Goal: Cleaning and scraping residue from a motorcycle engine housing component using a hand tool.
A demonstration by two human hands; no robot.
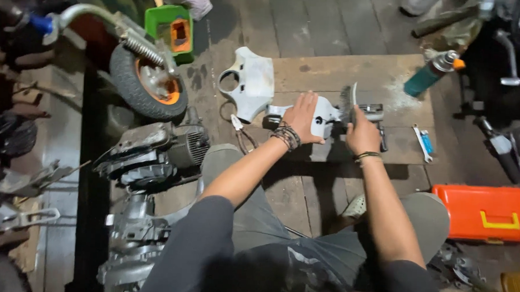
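My left hand (303, 117) presses down on a pale grey plastic cover piece (324, 115) lying on a wooden board (355, 71). My right hand (361, 132) grips a paintbrush (348, 98) by its handle, bristles up and touching the far edge of that cover. A second, larger pale grey scooter panel (249, 82) with a round hole lies just left of it on the board. A small metal part (374, 112) sits right of the brush.
A teal spray can (431, 74) lies at the board's far right corner. A blue-handled wrench (423, 143) rests beside my right wrist. Red pliers (241, 134), a small wheel with orange hub (150, 82), an engine block (150, 153) and an orange toolbox (488, 212) surround me.
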